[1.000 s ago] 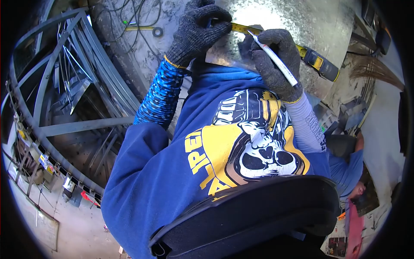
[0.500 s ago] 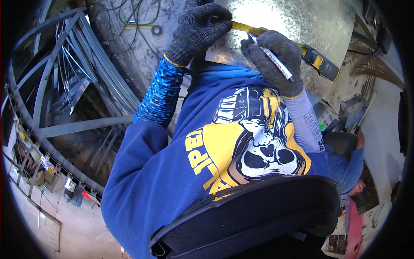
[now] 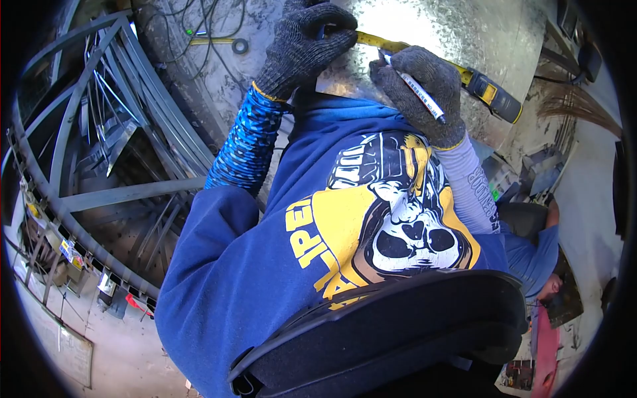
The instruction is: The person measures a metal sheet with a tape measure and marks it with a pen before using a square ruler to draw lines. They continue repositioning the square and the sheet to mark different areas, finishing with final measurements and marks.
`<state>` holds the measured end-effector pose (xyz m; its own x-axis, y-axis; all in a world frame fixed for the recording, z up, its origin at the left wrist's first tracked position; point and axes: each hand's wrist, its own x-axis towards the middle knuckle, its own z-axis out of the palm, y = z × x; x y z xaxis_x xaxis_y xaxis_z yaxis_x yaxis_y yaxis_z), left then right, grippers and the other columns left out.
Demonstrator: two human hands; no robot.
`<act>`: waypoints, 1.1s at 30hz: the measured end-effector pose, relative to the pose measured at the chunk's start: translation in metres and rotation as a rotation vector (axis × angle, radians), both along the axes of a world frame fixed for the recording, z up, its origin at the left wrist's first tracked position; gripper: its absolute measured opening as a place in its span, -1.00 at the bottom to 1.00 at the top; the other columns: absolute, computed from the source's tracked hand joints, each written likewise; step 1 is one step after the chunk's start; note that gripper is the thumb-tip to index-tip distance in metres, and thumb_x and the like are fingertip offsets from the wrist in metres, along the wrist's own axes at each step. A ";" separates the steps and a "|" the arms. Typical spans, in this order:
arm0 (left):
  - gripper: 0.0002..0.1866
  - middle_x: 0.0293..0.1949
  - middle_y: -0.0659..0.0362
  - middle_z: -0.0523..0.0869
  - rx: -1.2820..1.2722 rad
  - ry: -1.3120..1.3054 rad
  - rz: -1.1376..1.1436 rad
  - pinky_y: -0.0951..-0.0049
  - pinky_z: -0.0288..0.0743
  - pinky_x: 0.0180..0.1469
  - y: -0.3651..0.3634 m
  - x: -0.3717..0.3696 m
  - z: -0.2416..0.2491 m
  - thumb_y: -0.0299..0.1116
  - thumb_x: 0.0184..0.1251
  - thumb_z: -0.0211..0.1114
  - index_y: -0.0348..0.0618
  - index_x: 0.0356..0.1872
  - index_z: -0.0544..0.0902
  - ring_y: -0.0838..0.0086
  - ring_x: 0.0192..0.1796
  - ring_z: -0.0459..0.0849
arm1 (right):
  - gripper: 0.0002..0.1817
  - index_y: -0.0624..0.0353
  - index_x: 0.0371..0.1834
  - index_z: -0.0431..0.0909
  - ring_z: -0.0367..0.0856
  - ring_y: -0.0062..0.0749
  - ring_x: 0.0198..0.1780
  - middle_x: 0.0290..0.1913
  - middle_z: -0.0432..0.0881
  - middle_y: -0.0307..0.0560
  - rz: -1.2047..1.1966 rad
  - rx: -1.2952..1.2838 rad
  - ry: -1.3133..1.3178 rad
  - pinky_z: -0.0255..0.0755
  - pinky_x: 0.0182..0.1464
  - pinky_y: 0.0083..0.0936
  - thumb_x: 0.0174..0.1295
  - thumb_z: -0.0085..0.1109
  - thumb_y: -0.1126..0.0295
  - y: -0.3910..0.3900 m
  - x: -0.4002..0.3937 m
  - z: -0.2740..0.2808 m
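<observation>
My left hand (image 3: 310, 50), in a dark knitted glove, pinches the free end of a tape measure's yellow blade (image 3: 379, 42). From there the blade runs right, passing behind my right hand (image 3: 424, 83) to the black and yellow tape measure case (image 3: 494, 97), which rests on the metal sheet. Also gloved, my right hand is closed round a white marker pen (image 3: 418, 91) with printed lettering. The pen slants across the fingers, its tip end near the blade. Bright light falls on the metal sheet (image 3: 345, 79) under both hands.
Left of me a large curved metal frame (image 3: 99, 194) holds long metal strips (image 3: 149, 93). Black cables (image 3: 211, 40) and a dark ring (image 3: 240, 46) lie upper left. A person in a blue shirt (image 3: 531, 262) is at the right, near thin rods (image 3: 577, 106).
My right hand and the marker pen have shifted slightly left, and the pen has turned a little. My left hand, the blade and the tape case stay almost still.
</observation>
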<state>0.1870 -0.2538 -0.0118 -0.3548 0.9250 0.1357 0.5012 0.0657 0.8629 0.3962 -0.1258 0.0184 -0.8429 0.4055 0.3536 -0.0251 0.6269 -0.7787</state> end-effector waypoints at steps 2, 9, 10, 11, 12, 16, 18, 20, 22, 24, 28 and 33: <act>-0.74 -0.10 0.13 0.62 0.006 -0.023 0.006 0.41 0.62 -0.02 0.001 0.000 0.001 -0.34 0.18 0.63 -0.15 -0.14 0.82 0.38 -0.06 0.65 | -0.80 0.16 -0.30 0.65 0.72 -0.17 -0.42 -0.39 0.69 -0.05 -0.015 0.016 -0.034 0.57 -0.36 -0.31 0.17 0.50 0.36 0.000 0.000 0.001; -0.75 -0.12 0.14 0.62 0.024 -0.015 0.002 0.41 0.60 -0.05 0.000 -0.001 0.000 -0.35 0.18 0.63 -0.14 -0.14 0.82 0.39 -0.09 0.64 | -0.79 0.14 -0.27 0.66 0.72 -0.17 -0.41 -0.37 0.69 -0.06 0.005 0.086 -0.037 0.57 -0.35 -0.32 0.16 0.51 0.35 0.002 0.002 -0.006; -0.75 -0.12 0.14 0.63 0.038 0.001 -0.001 0.40 0.59 -0.06 0.000 -0.001 0.000 -0.35 0.18 0.62 -0.14 -0.14 0.82 0.39 -0.10 0.65 | -0.79 0.15 -0.26 0.66 0.72 -0.17 -0.41 -0.37 0.69 -0.06 0.016 0.088 -0.033 0.57 -0.35 -0.32 0.16 0.51 0.35 0.002 0.003 -0.007; -0.75 -0.12 0.14 0.63 0.038 0.001 -0.002 0.40 0.59 -0.06 0.001 -0.001 -0.001 -0.35 0.18 0.62 -0.14 -0.14 0.82 0.39 -0.10 0.65 | -0.79 0.15 -0.26 0.66 0.72 -0.17 -0.41 -0.37 0.70 -0.06 0.026 0.090 -0.028 0.57 -0.35 -0.31 0.16 0.51 0.35 0.002 0.003 -0.007; -0.75 -0.12 0.13 0.63 0.042 -0.005 -0.001 0.40 0.60 -0.06 0.001 -0.001 -0.001 -0.34 0.17 0.63 -0.14 -0.14 0.83 0.38 -0.10 0.65 | -0.79 0.15 -0.26 0.66 0.72 -0.17 -0.41 -0.37 0.70 -0.06 0.025 0.091 -0.029 0.57 -0.35 -0.31 0.16 0.51 0.35 0.002 0.003 -0.007; -0.74 -0.12 0.13 0.63 0.022 0.018 -0.003 0.40 0.60 -0.05 0.001 -0.001 0.001 -0.33 0.16 0.63 -0.14 -0.15 0.83 0.37 -0.09 0.65 | -0.80 0.16 -0.25 0.67 0.73 -0.17 -0.40 -0.36 0.70 -0.05 0.008 0.016 -0.015 0.58 -0.35 -0.32 0.17 0.51 0.36 0.001 0.001 -0.006; -0.74 -0.12 0.13 0.63 0.020 0.025 -0.002 0.39 0.60 -0.05 0.001 -0.002 0.001 -0.32 0.16 0.64 -0.13 -0.15 0.83 0.37 -0.08 0.64 | -0.80 0.16 -0.25 0.66 0.73 -0.17 -0.40 -0.36 0.70 -0.04 0.010 0.004 -0.030 0.58 -0.35 -0.32 0.18 0.50 0.36 0.001 0.001 -0.003; -0.73 -0.12 0.13 0.63 0.018 0.031 0.000 0.39 0.60 -0.05 0.001 -0.002 0.001 -0.32 0.16 0.64 -0.13 -0.15 0.83 0.37 -0.08 0.64 | -0.80 0.16 -0.25 0.66 0.74 -0.16 -0.40 -0.36 0.70 -0.04 0.024 0.020 -0.056 0.59 -0.34 -0.32 0.18 0.50 0.36 0.002 0.001 0.000; -0.73 -0.11 0.14 0.63 0.023 0.007 0.014 0.39 0.61 -0.05 0.001 0.000 0.000 -0.31 0.16 0.64 -0.12 -0.15 0.83 0.38 -0.08 0.64 | -0.81 0.16 -0.25 0.67 0.73 -0.16 -0.40 -0.37 0.70 -0.05 0.022 0.029 -0.057 0.59 -0.34 -0.31 0.18 0.50 0.37 0.002 0.002 -0.002; -0.73 -0.11 0.14 0.63 0.028 0.015 0.018 0.39 0.60 -0.05 0.001 0.000 -0.001 -0.31 0.16 0.64 -0.12 -0.15 0.83 0.38 -0.09 0.64 | -0.81 0.16 -0.25 0.67 0.73 -0.16 -0.40 -0.37 0.70 -0.05 0.020 0.038 -0.059 0.58 -0.35 -0.31 0.18 0.50 0.37 0.002 0.002 -0.004; -0.73 -0.11 0.15 0.62 0.017 0.027 0.013 0.40 0.60 -0.05 0.000 -0.001 -0.002 -0.30 0.16 0.64 -0.12 -0.15 0.83 0.39 -0.10 0.64 | -0.81 0.15 -0.26 0.66 0.72 -0.17 -0.41 -0.38 0.69 -0.05 0.022 0.040 -0.027 0.57 -0.36 -0.31 0.18 0.50 0.37 0.001 0.002 -0.004; -0.74 -0.12 0.14 0.63 -0.006 -0.002 0.021 0.39 0.60 -0.04 0.000 0.001 0.000 -0.31 0.16 0.64 -0.12 -0.16 0.83 0.39 -0.10 0.63 | -0.81 0.15 -0.27 0.65 0.71 -0.18 -0.42 -0.38 0.69 -0.05 0.039 0.120 0.029 0.56 -0.36 -0.32 0.18 0.51 0.38 0.002 0.002 -0.006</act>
<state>0.1876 -0.2541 -0.0119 -0.3740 0.9183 0.1299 0.4979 0.0807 0.8635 0.3978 -0.1239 0.0120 -0.8460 0.3254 0.4224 -0.0731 0.7139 -0.6965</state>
